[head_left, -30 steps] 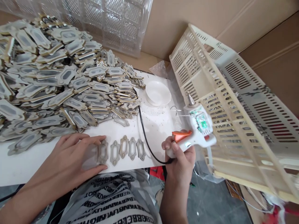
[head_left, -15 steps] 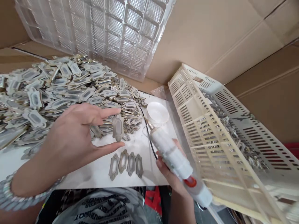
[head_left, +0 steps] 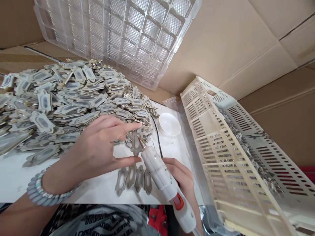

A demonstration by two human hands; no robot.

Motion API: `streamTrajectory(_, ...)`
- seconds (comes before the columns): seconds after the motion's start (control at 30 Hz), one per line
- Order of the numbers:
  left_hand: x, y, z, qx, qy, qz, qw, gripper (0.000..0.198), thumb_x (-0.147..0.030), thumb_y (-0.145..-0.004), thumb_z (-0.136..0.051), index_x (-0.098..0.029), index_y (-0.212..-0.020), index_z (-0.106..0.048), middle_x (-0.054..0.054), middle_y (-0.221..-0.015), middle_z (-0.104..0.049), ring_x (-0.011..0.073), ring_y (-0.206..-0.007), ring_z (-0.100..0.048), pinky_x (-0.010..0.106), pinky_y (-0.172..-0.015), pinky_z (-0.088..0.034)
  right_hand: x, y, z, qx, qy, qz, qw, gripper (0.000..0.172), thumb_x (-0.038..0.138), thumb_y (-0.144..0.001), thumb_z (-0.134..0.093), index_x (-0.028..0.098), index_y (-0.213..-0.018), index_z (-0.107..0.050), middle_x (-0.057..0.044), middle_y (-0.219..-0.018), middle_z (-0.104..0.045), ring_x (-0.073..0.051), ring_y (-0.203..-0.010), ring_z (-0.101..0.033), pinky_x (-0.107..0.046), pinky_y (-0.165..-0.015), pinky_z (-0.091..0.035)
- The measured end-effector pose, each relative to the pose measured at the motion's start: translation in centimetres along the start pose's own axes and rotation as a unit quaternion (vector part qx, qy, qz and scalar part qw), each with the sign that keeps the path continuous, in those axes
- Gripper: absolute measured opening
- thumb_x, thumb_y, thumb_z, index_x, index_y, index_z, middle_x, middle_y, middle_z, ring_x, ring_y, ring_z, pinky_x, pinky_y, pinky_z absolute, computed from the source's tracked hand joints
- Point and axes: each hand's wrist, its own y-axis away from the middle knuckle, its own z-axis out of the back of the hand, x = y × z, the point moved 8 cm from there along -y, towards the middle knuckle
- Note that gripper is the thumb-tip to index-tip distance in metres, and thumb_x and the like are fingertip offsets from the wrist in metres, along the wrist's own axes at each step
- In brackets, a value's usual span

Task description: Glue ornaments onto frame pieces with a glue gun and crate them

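On my feed the glue gun [head_left: 161, 172] covers most of my right grip [head_left: 182, 177], and its back end runs off the bottom edge. Its nozzle hides part of the small plaque [head_left: 135, 147] pinched in my left grip [head_left: 98, 149]. The plaque pile [head_left: 49, 105] is cropped on the left. The basket [head_left: 211, 131] contents are too tiny to tell.

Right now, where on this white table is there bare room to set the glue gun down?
Bare tabletop lies at the near left corner, between the pile of ornate frames and the front edge. A smaller patch lies between the black cord and the slatted basket. Elsewhere it's crowded.
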Motion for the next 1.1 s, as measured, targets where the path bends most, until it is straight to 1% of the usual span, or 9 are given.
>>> streamTrajectory(0.17,0.19,0.46,0.05,-0.014,-0.005,0.001,1.0,0.051,-0.06,-0.091,-0.068,-0.026,-0.129,-0.062,-0.002,-0.088,-0.067,0.017,-0.08,-0.063,0.034,-0.078,-0.05,-0.18,-0.14,-0.15,0.005,-0.002,0.0,1.0,0.021,0.013,-0.094,-0.063,0.027,-0.104,-0.075,-0.002,-0.108,-0.077,-0.016,-0.09,-0.073,-0.022,-0.078,-0.056)
streamTrajectory(0.33,-0.05,0.69,0.08,-0.024,0.012,-0.017,1.0,0.059,-0.055,-0.087,-0.076,-0.025,-0.134,-0.057,-0.001,-0.086,-0.067,0.0193,-0.084,-0.064,0.036,-0.079,-0.053,-0.27,-0.21,-0.2,0.013,-0.002,-0.005,1.0,0.021,0.013,-0.094,-0.062,0.026,-0.103,-0.075,-0.003,-0.108,-0.076,-0.017,-0.09,-0.074,-0.023,-0.078,-0.057)
streamTrajectory(0.53,-0.38,0.5,0.17,-0.022,-0.002,-0.009,1.0,0.052,-0.06,-0.092,-0.066,-0.024,-0.128,-0.061,-0.001,-0.087,-0.067,0.0176,-0.084,-0.064,0.034,-0.08,-0.052,-0.04,-0.39,-0.07,0.017,-0.013,-0.002,1.0,0.019,0.014,-0.095,-0.063,0.026,-0.102,-0.075,-0.002,-0.106,-0.076,-0.015,-0.09,-0.074,-0.02,-0.079,-0.056)
streamTrajectory(0.7,-0.39,0.54,0.21,-0.034,0.031,-0.013,0.999,0.054,-0.059,-0.091,-0.068,-0.024,-0.131,-0.058,-0.002,-0.084,-0.065,0.0182,-0.083,-0.063,0.036,-0.08,-0.053,-0.24,-0.5,-0.05,0.014,-0.016,-0.003,1.0,0.017,0.015,-0.095,-0.062,0.025,-0.098,-0.075,-0.002,-0.104,-0.077,-0.014,-0.088,-0.074,-0.02,-0.078,-0.057)
streamTrajectory(0.8,-0.36,0.61,0.35,-0.04,0.029,-0.013,0.999,0.055,-0.059,-0.09,-0.07,-0.024,-0.131,-0.058,-0.002,-0.083,-0.066,0.0186,-0.081,-0.063,0.036,-0.079,-0.054,-0.05,-0.63,0.01,0.011,-0.016,0.007,1.0,0.016,0.017,-0.095,-0.062,0.024,-0.096,-0.075,-0.003,-0.1,-0.077,-0.015,-0.083,-0.074,-0.021,-0.074,-0.058)
streamTrajectory(1.0,-0.3,0.6,0.28,-0.022,0.022,-0.018,0.999,0.056,-0.056,-0.088,-0.074,-0.027,-0.132,-0.056,-0.001,-0.083,-0.068,0.0201,-0.079,-0.064,0.036,-0.076,-0.056,0.01,-0.86,0.35,-0.005,-0.008,0.026,1.0,0.009,0.021,-0.09,-0.065,0.023,-0.084,-0.072,-0.004,-0.088,-0.075,-0.016,-0.073,-0.072,-0.023,-0.064,-0.059)
streamTrajectory(1.1,-0.29,0.56,0.49,-0.033,0.034,-0.021,0.999,0.059,-0.055,-0.086,-0.076,-0.027,-0.133,-0.055,0.0,-0.082,-0.068,0.0212,-0.079,-0.064,0.038,-0.075,-0.056,-0.5,-0.61,0.56,-0.004,0.011,0.028,1.0,0.012,0.019,-0.089,-0.065,0.023,-0.078,-0.068,-0.002,-0.081,-0.071,-0.016,-0.067,-0.069,-0.024,-0.06,-0.057)
